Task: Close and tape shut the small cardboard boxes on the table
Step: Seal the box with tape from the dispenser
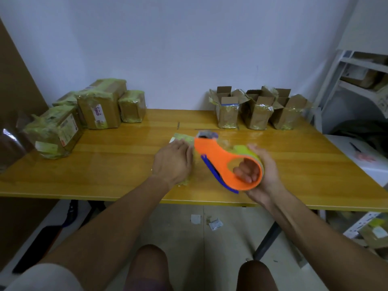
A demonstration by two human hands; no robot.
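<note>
A small cardboard box (182, 139) wrapped in yellowish tape lies at the middle of the wooden table (117, 164), mostly hidden under my hands. My left hand (173, 162) rests on top of it, palm down, fingers curved over it. My right hand (257, 173) grips an orange tape dispenser (218, 158) with a yellow-green roll, fingers curled through the roll's core. The dispenser's head lies over the box's far right side. Three open boxes (255, 111) stand at the back right, flaps up.
Several taped boxes (92, 110) are heaped at the table's back left. A white metal shelf (357, 80) with parcels stands to the right, beside a white surface (361, 154). Paper scraps (214, 224) lie on the floor under the table.
</note>
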